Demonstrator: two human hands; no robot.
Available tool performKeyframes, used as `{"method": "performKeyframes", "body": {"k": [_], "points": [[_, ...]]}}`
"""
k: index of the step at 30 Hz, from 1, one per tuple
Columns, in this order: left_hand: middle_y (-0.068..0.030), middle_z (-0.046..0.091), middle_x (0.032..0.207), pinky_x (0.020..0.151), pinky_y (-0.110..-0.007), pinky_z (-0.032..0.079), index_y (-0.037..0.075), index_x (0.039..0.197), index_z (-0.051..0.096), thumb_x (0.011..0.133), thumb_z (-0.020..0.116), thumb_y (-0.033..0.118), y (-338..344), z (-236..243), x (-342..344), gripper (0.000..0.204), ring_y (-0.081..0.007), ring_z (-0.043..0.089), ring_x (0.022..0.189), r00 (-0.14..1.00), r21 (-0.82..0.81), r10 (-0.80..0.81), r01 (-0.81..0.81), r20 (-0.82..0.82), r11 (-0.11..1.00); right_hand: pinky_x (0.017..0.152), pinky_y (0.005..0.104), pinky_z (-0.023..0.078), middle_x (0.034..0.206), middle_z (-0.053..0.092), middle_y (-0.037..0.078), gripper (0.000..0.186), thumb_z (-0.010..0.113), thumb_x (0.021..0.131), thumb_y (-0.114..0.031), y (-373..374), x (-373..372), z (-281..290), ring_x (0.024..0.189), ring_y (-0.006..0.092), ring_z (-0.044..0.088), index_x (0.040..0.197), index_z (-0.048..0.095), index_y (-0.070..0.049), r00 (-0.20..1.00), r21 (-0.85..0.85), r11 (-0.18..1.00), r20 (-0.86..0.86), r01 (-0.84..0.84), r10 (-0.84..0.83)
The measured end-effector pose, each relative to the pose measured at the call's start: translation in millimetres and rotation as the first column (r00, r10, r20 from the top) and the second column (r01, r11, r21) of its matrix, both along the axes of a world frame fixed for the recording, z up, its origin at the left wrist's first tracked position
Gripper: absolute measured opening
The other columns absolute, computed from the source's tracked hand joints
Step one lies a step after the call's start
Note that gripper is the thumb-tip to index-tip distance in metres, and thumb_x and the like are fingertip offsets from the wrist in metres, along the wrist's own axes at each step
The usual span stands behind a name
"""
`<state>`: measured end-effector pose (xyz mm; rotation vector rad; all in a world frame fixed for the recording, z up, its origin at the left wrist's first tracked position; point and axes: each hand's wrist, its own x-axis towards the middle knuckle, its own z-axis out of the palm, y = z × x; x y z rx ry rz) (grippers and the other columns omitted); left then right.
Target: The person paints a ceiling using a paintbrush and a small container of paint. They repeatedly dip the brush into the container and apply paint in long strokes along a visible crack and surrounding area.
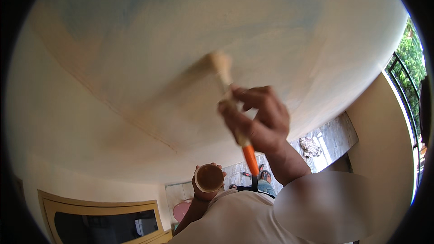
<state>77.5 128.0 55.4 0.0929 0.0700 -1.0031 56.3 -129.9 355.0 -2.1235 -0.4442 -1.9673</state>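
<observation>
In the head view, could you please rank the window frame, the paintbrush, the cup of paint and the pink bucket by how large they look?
1. window frame
2. paintbrush, though nearness to the camera enlarges it
3. cup of paint
4. pink bucket, partly hidden

Wall (135, 63): you face cream, with faint blue patches.
Brush (226, 90): yours has pale cream bristles and an orange handle tipped black.
Cup (209, 177): you hold tan-brown.
Shirt (235, 221): yours is white.
Window frame (104, 208): yellow around dark glass.
</observation>
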Motion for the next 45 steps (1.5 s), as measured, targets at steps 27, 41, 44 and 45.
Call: {"method": "performKeyframes", "body": {"k": [27,41,44,45], "points": [[-0.0147,0.057,0.133,0.081,-0.056,0.061,0.005,0.136,0.052,0.102,0.048,0.059,-3,-4,6,0.064,-0.0421,0.058,0.126,0.997,-0.031,-0.07,0.071,0.036,0.997,0.061,0.0263,0.057,0.101,0.074,0.009,0.004,0.077,0.088,-0.001,-103,-13,47,0.072,0.0148,0.068,0.091,0.077,-0.002,0.975,0.515,0.832,0.178,-0.205,0.13],[-0.0149,0.055,0.139,0.089,-0.058,0.06,0.007,0.14,0.052,0.101,0.054,0.056,0,0,3,0.063,-0.0418,0.053,0.131,0.995,-0.111,-0.093,0.097,0.046,0.989,0.067,0.0279,0.059,0.092,0.077,0.007,0.02,0.085,0.076,0.002,-89,2,86,0.082,0.0182,0.075,0.091,0.076,-0.007,0.855,0.051,0.927,0.37,0.371,-0.363],[-0.0153,0.056,0.137,0.087,-0.058,0.06,0.006,0.139,0.053,0.102,0.053,0.056,4,12,10,0.063,-0.0422,0.054,0.13,0.991,-0.121,-0.129,0.131,0.027,0.984,0.063,0.0289,0.056,0.084,0.072,0.004,0.016,0.082,0.075,-0.006,-39,16,89,0.079,0.0182,0.073,0.088,0.075,-0.012,0.964,-0.047,0.999,0.265,0.025,-0.012],[-0.0153,0.056,0.137,0.087,-0.058,0.06,0.006,0.138,0.053,0.102,0.053,0.056,3,14,13,0.062,-0.0422,0.055,0.129,0.988,-0.129,-0.145,0.15,0.043,0.98,0.063,0.029,0.058,0.085,0.073,0.006,0.016,0.082,0.076,-0.002,-28,12,90,0.079,0.0191,0.074,0.088,0.075,-0.009,0.978,-0.046,0.998,0.204,-0.042,0.05]]}}
